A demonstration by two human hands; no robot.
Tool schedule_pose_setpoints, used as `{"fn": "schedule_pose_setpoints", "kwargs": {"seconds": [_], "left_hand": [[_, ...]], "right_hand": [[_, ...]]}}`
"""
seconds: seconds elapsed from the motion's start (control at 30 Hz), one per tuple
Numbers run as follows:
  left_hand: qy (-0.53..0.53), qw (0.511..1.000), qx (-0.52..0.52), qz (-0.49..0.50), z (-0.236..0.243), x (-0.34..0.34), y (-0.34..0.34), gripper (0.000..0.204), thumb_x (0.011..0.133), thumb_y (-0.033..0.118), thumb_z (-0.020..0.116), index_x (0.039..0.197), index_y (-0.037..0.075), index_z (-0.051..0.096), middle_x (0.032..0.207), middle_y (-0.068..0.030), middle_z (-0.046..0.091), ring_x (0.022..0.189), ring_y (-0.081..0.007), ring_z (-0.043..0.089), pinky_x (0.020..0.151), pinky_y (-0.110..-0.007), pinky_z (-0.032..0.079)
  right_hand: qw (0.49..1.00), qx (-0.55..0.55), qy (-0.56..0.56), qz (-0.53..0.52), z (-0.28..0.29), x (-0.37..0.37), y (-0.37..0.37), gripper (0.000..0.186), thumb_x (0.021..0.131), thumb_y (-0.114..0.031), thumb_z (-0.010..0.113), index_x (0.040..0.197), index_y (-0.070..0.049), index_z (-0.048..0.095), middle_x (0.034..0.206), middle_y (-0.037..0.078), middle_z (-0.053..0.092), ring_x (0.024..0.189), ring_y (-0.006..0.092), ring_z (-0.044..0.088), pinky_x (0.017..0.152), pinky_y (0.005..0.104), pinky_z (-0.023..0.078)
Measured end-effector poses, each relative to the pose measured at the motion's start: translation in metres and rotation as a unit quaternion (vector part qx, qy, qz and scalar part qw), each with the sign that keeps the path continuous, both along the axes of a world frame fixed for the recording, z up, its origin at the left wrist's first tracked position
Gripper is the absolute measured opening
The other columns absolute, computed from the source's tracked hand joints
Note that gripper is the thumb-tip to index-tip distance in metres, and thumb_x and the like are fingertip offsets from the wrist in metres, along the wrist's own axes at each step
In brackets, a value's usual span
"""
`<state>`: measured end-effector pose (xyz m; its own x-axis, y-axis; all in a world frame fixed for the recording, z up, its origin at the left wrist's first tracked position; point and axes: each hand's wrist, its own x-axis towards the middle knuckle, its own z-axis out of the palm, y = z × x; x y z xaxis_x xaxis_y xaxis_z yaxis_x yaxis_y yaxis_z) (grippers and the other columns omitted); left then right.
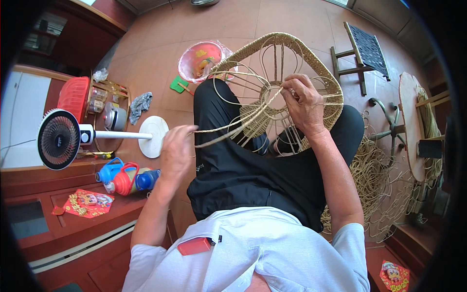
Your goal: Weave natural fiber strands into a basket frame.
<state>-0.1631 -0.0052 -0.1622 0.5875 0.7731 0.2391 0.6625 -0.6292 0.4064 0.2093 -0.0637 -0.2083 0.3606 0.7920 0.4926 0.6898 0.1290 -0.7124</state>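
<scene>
A woven straw-coloured basket frame (312, 58), with metal spokes, loops and a round hub, rests between my black-trousered knees. My right hand (302, 103) is closed over its hub area, pinching a pale twisted cord (243, 125) at the fingertips. The cord runs in long strands down to the left, where my left hand (176, 151), slightly blurred, grips it with bent fingers beside my left knee. Part of the hub is hidden behind my right hand and the cord.
A white pedestal fan (59, 140), thermoses (129, 177) and a trolley with a red basket (72, 97) stand left. A pink bucket (197, 58) is ahead. Right are a folding stool (364, 48), heaped cord (365, 180), a wheeled chair base (394, 124) and a wooden board (408, 117).
</scene>
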Motion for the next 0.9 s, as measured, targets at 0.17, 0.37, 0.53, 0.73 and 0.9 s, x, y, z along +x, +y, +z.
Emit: {"fn": "schedule_pose_setpoints", "kwargs": {"seconds": [0.17,0.37,0.53,0.73,0.9], "left_hand": [[-0.047,0.996,0.043,-0.059,-0.020,0.077,-0.018,0.018,0.100,0.014,0.077,0.117,0.006,0.078,0.108,-0.0122,0.078,0.104,-0.0349,0.072,0.095,-0.044,0.053],[-0.051,0.998,0.043,-0.025,-0.024,0.049,-0.018,0.007,0.103,0.014,0.072,0.104,0.008,0.071,0.090,-0.0113,0.074,0.085,-0.0350,0.070,0.081,-0.048,0.051],[0.130,0.984,-0.011,0.122,-0.047,-0.081,-0.001,0.009,0.104,0.017,0.068,0.105,0.009,0.071,0.089,-0.0208,0.074,0.086,-0.0481,0.070,0.078,-0.061,0.051],[0.493,0.795,-0.214,0.282,-0.122,-0.279,-0.026,0.025,0.094,0.018,0.073,0.115,0.010,0.084,0.116,-0.0253,0.081,0.113,-0.0435,0.079,0.097,-0.056,0.062],[0.637,0.647,-0.334,0.254,-0.132,-0.307,-0.042,0.040,0.094,0.025,0.074,0.130,0.010,0.084,0.139,-0.0178,0.078,0.132,-0.0351,0.075,0.109,-0.047,0.060]], "right_hand": [[1.000,-0.006,-0.002,0.010,0.002,-0.007,0.005,0.012,0.094,-0.006,0.081,0.105,-0.007,0.076,0.115,0.008,0.075,0.090,0.0295,0.078,0.078,0.0403,0.062],[1.000,-0.011,0.004,0.008,0.001,-0.002,0.002,0.012,0.094,-0.005,0.080,0.105,-0.007,0.076,0.115,0.008,0.075,0.092,0.0295,0.078,0.078,0.0405,0.062],[1.000,0.005,-0.005,-0.003,0.005,-0.001,-0.001,0.012,0.095,-0.007,0.080,0.105,-0.007,0.074,0.115,0.008,0.074,0.092,0.0314,0.077,0.078,0.0417,0.062],[1.000,0.002,-0.004,0.012,0.004,-0.005,0.002,0.008,0.097,-0.010,0.078,0.100,-0.008,0.071,0.111,0.006,0.072,0.090,0.0306,0.077,0.077,0.0425,0.062],[1.000,0.008,-0.013,0.006,0.004,-0.001,-0.001,0.008,0.097,-0.010,0.078,0.100,-0.007,0.072,0.112,0.006,0.073,0.088,0.0297,0.078,0.076,0.0420,0.062]]}}
